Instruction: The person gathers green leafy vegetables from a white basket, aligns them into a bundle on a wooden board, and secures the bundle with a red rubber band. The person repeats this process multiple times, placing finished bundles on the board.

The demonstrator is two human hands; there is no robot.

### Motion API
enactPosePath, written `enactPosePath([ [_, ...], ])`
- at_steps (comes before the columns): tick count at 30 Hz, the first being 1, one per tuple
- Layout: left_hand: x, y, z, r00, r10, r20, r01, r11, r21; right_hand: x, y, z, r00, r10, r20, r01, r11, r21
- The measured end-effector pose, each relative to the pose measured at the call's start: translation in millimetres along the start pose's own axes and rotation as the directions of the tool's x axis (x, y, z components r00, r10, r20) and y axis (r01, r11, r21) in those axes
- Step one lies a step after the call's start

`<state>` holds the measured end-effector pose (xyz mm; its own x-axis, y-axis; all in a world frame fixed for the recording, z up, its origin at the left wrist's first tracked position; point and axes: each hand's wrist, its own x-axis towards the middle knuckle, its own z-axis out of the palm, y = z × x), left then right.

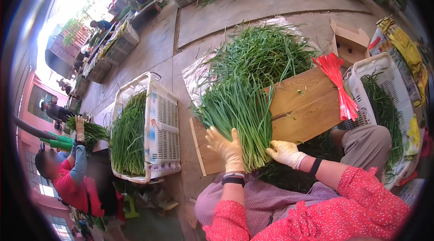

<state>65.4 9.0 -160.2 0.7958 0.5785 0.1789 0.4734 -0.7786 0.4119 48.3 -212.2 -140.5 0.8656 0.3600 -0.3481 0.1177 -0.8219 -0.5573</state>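
Observation:
A thick sheaf of garlic chives lies on a wooden board, its pale cut ends towards me. At its left side my left hand, in a pale rubber glove, is spread with fingers apart. My right hand, gloved too, touches the right edge of the stalks near their ends with bent fingers. Whether it grips any stalks is hidden. Beyond the board, a loose heap of chives rests on a white woven sheet. A bundle of red ties lies on the board's right end.
Left stands a white plastic crate filled with chives. Another white crate with greens is at my right, beside an open cardboard box. A co-worker at the left holds a bunch of greens. More people and crates line the background.

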Motion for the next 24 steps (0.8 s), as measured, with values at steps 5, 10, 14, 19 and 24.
enactPosePath([
  [5, 8, -50, 23, 0.894, -0.395, 0.209, 0.443, 0.847, -0.293, 18, 6, -13, 0.997, 0.076, 0.032, -0.078, 0.993, 0.090],
  [10, -7, -20, 29, 0.911, -0.229, 0.344, 0.374, 0.809, -0.453, 29, 1, -4, 0.996, 0.077, 0.047, -0.086, 0.964, 0.250],
  [14, -28, 2, 25, 0.938, -0.061, 0.340, 0.157, 0.952, -0.264, 35, -38, 17, 0.996, 0.087, 0.022, -0.089, 0.994, 0.070],
  [19, -30, 0, 29, 0.950, -0.085, 0.300, 0.141, 0.976, -0.168, 40, -35, -1, 0.989, 0.041, 0.139, -0.041, 0.999, -0.003],
  [24, -27, 23, 10, 0.930, -0.165, 0.328, 0.197, 0.978, -0.066, 21, 36, -77, 0.969, -0.154, 0.194, 0.189, 0.966, -0.175],
])
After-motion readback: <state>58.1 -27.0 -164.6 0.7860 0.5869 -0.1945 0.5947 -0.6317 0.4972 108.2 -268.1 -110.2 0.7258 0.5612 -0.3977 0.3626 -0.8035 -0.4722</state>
